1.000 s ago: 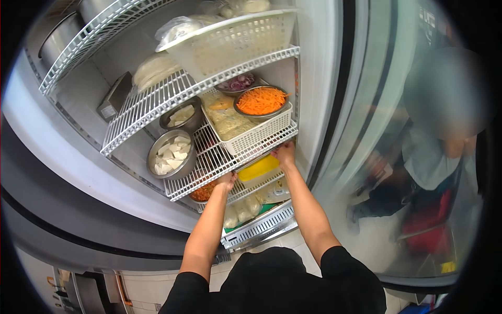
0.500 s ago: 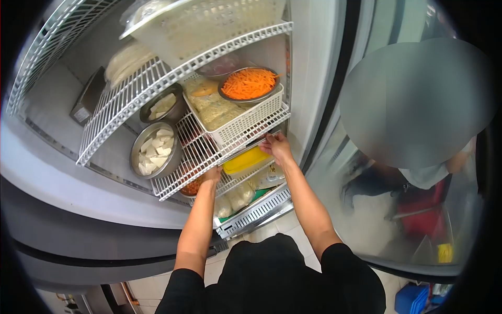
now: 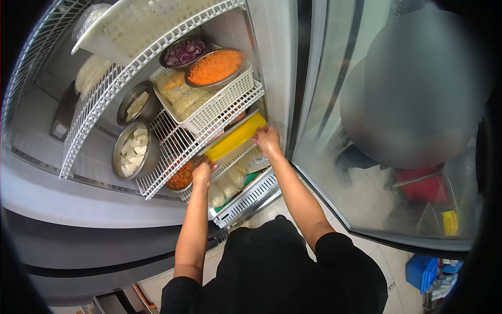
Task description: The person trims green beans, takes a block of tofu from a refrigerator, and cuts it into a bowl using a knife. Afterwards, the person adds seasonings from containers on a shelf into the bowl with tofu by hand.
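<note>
In the head view, a flat, yellow-topped container [image 3: 236,139] with a pale front side sits on the lower rack of an open fridge, its back part under the wire shelf above. My right hand [image 3: 268,141] is closed on its right end, fingers curled at the edge. At the opposite end, my left hand [image 3: 203,172] is closed with its fingertips at the container's left corner. Beside my left hand is a bowl of chopped orange-red food [image 3: 180,177], partly under the shelf. Bagged pale food [image 3: 228,184] lies below the container.
On the wire shelf [image 3: 175,166] stand bowls of white pieces [image 3: 134,152], shredded carrot [image 3: 215,68] and sliced purple onion [image 3: 184,51], plus a white basket [image 3: 222,104]. The glass door [image 3: 361,209] stands open at right, a person behind it. A blue bin [image 3: 420,272] is on the floor.
The yellow-topped container shows more of itself from under the shelf. My left hand has come out from the shelf edge into fuller view. The camera view has shifted, revealing the onion bowl.
</note>
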